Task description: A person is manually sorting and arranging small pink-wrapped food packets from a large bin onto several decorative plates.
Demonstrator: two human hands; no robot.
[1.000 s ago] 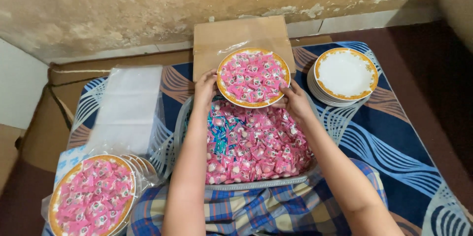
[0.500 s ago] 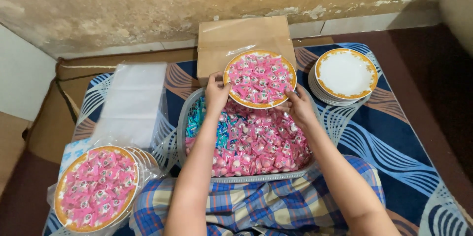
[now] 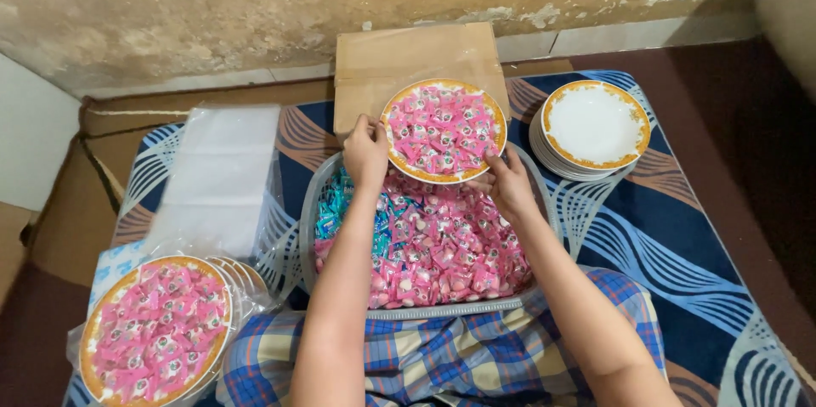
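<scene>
A round plate with an orange rim (image 3: pixel 443 130), heaped with pink wrapped candies, is held over the far edge of a grey basket (image 3: pixel 425 312). My left hand (image 3: pixel 366 152) grips its left rim and my right hand (image 3: pixel 507 183) grips its lower right rim. The basket is filled with pink wrapped candies (image 3: pixel 442 245) and some blue ones (image 3: pixel 337 203) on its left side.
A stack of empty white plates (image 3: pixel 595 125) stands at the right. A brown cardboard sheet (image 3: pixel 415 54) lies behind the held plate. Clear plastic bags (image 3: pixel 217 178) lie at the left. A bagged candy plate (image 3: pixel 155 330) sits at lower left on a blue patterned mat (image 3: pixel 680 237).
The held plate has come a little nearer to me and lower over the basket, with both hands still on its rim. The camera view shifted slightly.
</scene>
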